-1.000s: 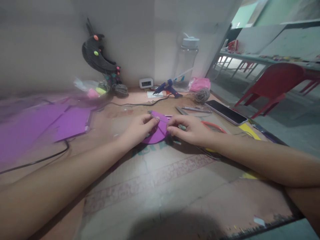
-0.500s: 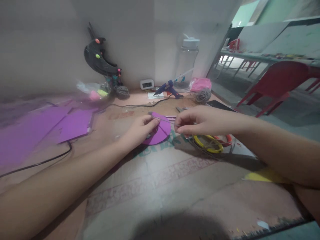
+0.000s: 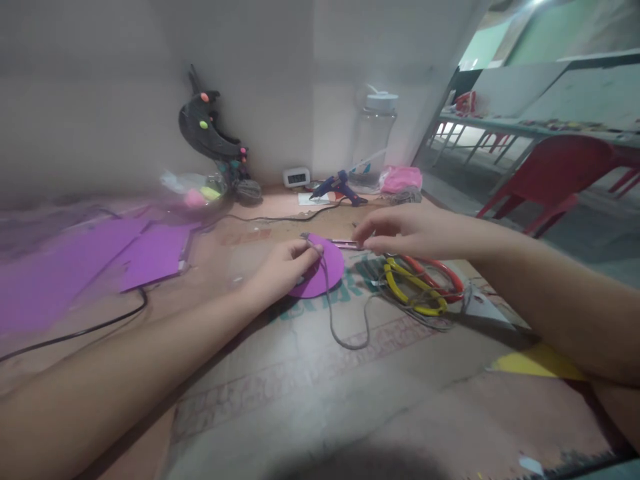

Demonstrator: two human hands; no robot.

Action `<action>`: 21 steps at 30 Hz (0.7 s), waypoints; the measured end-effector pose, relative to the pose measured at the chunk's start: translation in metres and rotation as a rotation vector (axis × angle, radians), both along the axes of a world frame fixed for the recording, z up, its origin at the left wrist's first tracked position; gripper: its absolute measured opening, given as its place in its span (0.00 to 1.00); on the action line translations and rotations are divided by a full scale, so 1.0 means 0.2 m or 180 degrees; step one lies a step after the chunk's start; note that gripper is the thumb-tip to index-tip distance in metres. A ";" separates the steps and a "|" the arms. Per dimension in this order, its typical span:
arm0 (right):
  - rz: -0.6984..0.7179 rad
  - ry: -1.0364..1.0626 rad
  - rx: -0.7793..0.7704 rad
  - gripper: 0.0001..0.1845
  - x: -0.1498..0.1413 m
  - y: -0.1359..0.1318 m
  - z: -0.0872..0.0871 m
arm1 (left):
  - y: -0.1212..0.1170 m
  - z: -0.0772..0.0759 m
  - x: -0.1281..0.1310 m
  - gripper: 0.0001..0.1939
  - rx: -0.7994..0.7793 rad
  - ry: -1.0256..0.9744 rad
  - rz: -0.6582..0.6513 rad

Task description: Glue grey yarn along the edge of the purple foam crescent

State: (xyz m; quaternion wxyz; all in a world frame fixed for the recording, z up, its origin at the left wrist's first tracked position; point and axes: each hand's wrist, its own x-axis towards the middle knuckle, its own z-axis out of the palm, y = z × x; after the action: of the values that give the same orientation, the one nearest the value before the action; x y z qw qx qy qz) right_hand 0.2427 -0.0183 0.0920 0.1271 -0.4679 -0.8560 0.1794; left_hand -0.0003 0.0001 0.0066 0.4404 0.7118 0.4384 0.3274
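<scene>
My left hand [image 3: 293, 263] is closed on a purple paper disc [image 3: 327, 272], pressing it near the table with the thumb on top. Grey yarn [image 3: 350, 347] runs from under that thumb across the disc and loops onto the table. My right hand [image 3: 395, 230] is at the right end of a slim pink craft knife [image 3: 344, 245], its thumb and forefinger closed about that end. Just below this hand lie scissors with yellow and red handles [image 3: 417, 287], with more yarn tangled over them.
Purple sheets [image 3: 155, 253] and a black cable lie at left. Along the wall stand a black crescent decoration [image 3: 203, 130], a small clock [image 3: 297, 177], a blue glue gun [image 3: 337, 187], a clear bottle [image 3: 375, 137] and a pink packet [image 3: 401, 179]. Yellow paper [image 3: 537, 362] lies at right.
My right hand has let go of the yarn, which was stretched from the disc and now lies slack in a loop. That hand has moved to the craft knife. My left hand keeps the disc.
</scene>
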 end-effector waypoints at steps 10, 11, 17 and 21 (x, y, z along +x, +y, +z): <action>-0.0661 -0.0309 0.0907 0.33 0.09 0.25 -0.14 | 0.01 -0.03 0.01 0.20 0.0037 0.0037 -0.0148; -0.0638 -0.0410 0.0991 0.36 0.09 0.29 -0.15 | 0.01 -0.03 0.01 0.20 0.0016 0.0058 -0.0152; -0.1096 -0.0517 0.0625 0.34 0.07 0.56 -0.17 | -0.01 -0.01 0.01 0.20 0.0009 0.0133 -0.0127; -0.1222 -0.0201 0.0385 0.33 0.03 0.73 -0.21 | -0.01 -0.02 0.01 0.20 -0.0011 0.0137 -0.0173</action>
State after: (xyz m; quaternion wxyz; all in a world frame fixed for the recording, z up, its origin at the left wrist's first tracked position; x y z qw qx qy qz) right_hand 0.2488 0.1277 0.0505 0.1600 -0.6194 -0.7638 0.0855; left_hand 0.0017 -0.0015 0.0035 0.4408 0.7296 0.4289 0.2991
